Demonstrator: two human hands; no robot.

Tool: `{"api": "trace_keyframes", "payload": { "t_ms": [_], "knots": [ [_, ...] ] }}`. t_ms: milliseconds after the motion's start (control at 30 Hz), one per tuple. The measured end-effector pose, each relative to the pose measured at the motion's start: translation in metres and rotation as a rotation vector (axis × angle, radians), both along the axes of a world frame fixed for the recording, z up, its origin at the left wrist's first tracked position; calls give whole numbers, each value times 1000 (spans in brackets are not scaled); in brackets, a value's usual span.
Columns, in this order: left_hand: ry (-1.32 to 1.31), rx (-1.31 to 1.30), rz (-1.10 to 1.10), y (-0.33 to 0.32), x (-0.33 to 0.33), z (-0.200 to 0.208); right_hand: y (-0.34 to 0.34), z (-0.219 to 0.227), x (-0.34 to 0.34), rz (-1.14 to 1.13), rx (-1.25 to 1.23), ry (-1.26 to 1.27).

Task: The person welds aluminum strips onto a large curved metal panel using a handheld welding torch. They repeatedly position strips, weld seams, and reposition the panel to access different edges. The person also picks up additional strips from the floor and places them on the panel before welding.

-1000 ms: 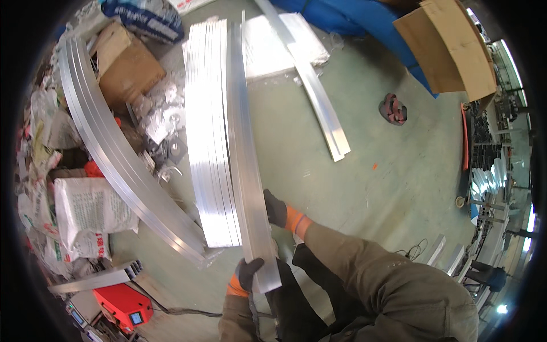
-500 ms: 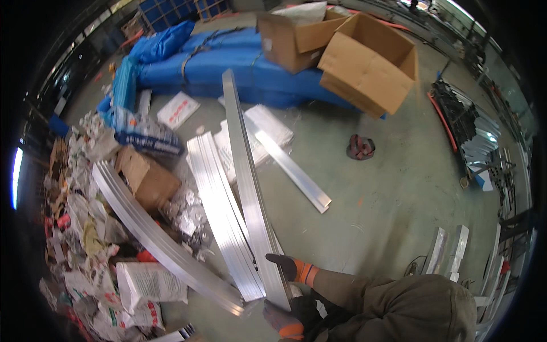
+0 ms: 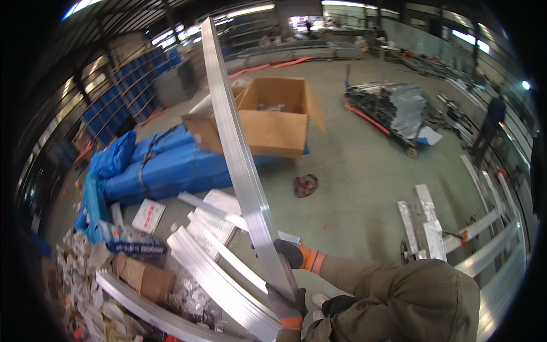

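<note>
A long silver metal profile rises steeply in front of me, its far end well above the cardboard boxes. Both my hands wear dark gloves with orange cuffs. My left hand grips the profile near its lower end, fingers at one edge and thumb at the other. Slightly higher, my right hand is closed on its right edge; part of those fingers is hidden behind the metal. Beside it on the left lies a stack of similar profiles, and further left another bundle of profiles.
Plastic waste and a crumpled carton lie at left. Beyond are a blue wrapped bundle and an open cardboard box. A loaded cart stands far right, metal bars nearer. A dark red object lies on the floor.
My view has tilted up and turned right, bringing in more of the hall. The held profile now stands higher, its top above the boxes, with both hands still on it.
</note>
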State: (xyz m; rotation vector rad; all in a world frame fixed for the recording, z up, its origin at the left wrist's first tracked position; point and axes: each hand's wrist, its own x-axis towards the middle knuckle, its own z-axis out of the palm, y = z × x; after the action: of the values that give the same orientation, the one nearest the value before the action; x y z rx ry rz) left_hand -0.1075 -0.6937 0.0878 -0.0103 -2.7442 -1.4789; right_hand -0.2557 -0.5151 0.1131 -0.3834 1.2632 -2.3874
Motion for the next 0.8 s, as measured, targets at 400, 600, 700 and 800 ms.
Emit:
{"api": "trace_keyframes", "payload": {
  "t_ms": [400,600,700,800],
  "knots": [
    [-165,368,-896,98,9,92,134,103,185,-930,626,153],
    [-321,428,-1153,170,54,107,185,111,300,-1287,474,73],
    [-336,397,-1326,219,70,109,222,107,349,-1422,552,-107],
    [-342,335,-1490,280,93,106,262,100,411,-1624,614,-81]
  ]
}}
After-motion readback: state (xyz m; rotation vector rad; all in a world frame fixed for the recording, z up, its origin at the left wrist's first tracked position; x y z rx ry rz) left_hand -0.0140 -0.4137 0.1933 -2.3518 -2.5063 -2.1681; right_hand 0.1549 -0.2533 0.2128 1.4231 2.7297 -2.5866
